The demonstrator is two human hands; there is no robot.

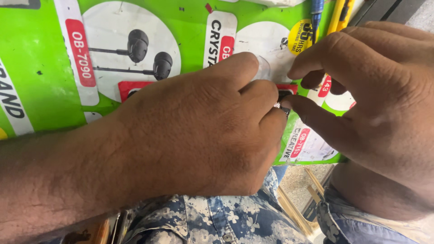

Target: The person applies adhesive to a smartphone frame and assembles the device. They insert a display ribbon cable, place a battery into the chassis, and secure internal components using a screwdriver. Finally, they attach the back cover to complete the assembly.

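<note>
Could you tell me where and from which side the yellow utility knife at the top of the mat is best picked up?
Probably by the yellow utility knife's long handle, pinched across its narrow sides, coming from above and the far edge: the right hand covers its near end and the blue pen lies close alongside.

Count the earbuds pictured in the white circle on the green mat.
2: one earbud upper in the circle, the other earbud just below and right of it. Hands may hide more pictures.
</note>
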